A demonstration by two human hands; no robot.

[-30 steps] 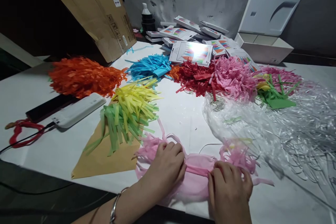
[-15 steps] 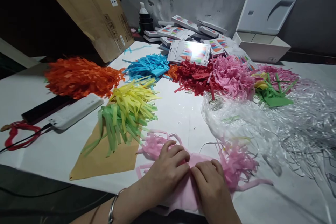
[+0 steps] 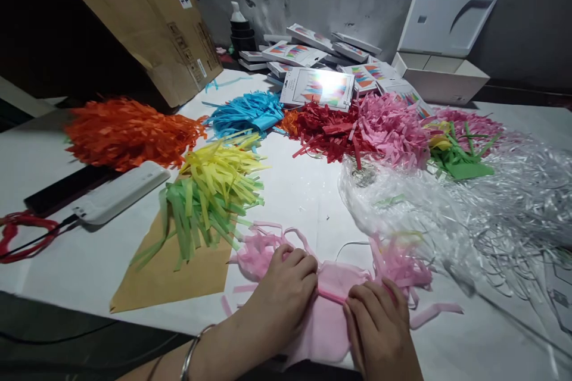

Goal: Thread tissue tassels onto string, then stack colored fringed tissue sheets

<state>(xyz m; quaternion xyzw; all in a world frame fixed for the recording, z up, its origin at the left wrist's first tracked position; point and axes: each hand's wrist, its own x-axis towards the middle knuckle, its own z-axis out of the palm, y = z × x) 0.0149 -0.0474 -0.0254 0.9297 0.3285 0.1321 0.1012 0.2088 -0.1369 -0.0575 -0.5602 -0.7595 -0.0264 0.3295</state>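
Note:
Pink tissue paper lies at the table's front edge, with cut fringe strips bunched at its left and right ends and a narrow folded roll across its middle. My left hand has its fingers curled on the left part of the fold, and a silver bangle circles that wrist. On the right part of the fold my right hand pinches the paper with bent fingers. Both thumbs are mostly hidden. Left of my left hand, green fringe and yellow fringe rest partly on a brown paper sheet.
Orange fringe, blue fringe, red fringe and pink fringe line the back. Clear plastic with silvery strands spreads at right. Flat boxes, a carton and a white power bank stand around.
My hands have moved apart, the right one shifting rightward, so the folded roll of pink tissue between them now shows. The view has shifted slightly.

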